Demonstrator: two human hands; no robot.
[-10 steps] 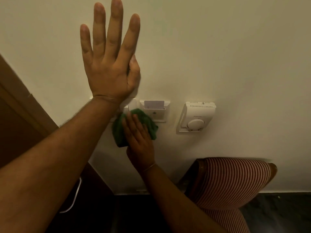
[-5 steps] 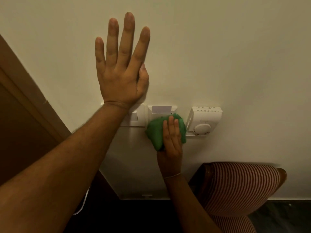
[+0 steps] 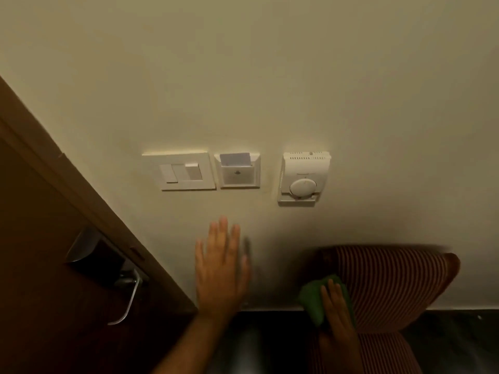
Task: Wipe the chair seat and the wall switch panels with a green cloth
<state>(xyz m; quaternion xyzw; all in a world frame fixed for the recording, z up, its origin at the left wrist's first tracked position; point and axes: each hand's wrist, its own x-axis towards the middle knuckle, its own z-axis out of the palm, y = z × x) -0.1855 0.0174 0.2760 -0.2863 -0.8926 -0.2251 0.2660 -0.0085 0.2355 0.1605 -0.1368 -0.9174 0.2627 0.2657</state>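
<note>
Three white panels sit in a row on the cream wall: a switch plate (image 3: 178, 171), a key-card holder (image 3: 238, 170) with a card in it, and a thermostat (image 3: 304, 178) with a round dial. My left hand (image 3: 220, 268) is low on the wall below them, fingers spread, blurred by motion. My right hand (image 3: 336, 311) holds the green cloth (image 3: 313, 300) down by the striped chair back (image 3: 391, 284), well below the panels. The chair seat is out of view.
A dark wooden door (image 3: 40, 252) with its frame fills the left, with a metal lever handle (image 3: 128, 300) and lock plate. A dark skirting and floor (image 3: 445, 341) run along the bottom.
Both hands have dropped from the panels. The left hand left its high spot on the wall; the right hand carried the cloth down off the card holder to beside the chair back.
</note>
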